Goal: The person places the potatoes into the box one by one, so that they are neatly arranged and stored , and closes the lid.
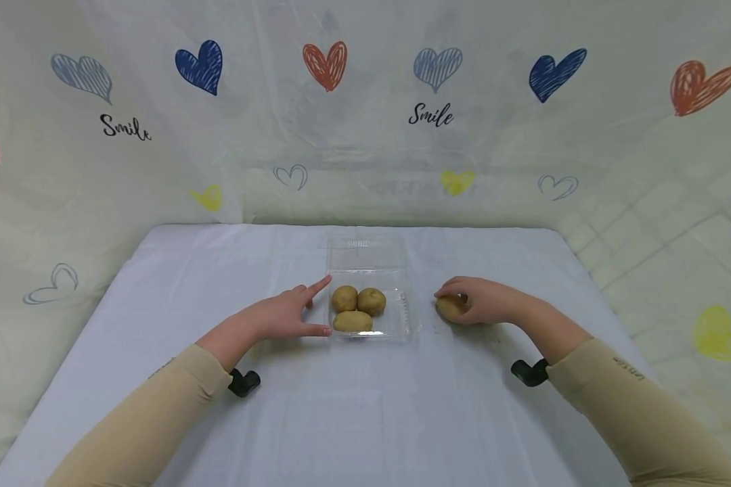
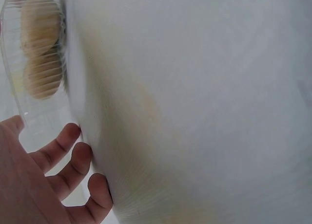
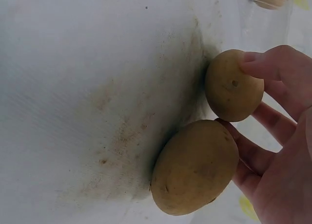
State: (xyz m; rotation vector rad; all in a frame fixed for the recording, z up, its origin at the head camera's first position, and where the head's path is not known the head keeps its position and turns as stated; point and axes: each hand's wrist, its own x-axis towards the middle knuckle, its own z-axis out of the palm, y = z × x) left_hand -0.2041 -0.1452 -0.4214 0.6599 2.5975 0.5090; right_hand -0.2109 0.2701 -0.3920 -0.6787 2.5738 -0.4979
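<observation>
three potatoes (image 1: 352, 322) in clear container (image 1: 397, 312), another potato (image 3: 234, 90) in right grip (image 1: 486, 301)

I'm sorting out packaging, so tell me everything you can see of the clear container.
The container looks like thin, see-through plastic, with ribbed walls and a lid joined at the back. It stands open and upright on the white cloth, the lid folded back, away from the person. Three potatoes sit toward its left: two rounder ones behind, a longer one in front. The right part of its base is bare. Fingers of the left hand reach its left edge, apparently touching it.
</observation>
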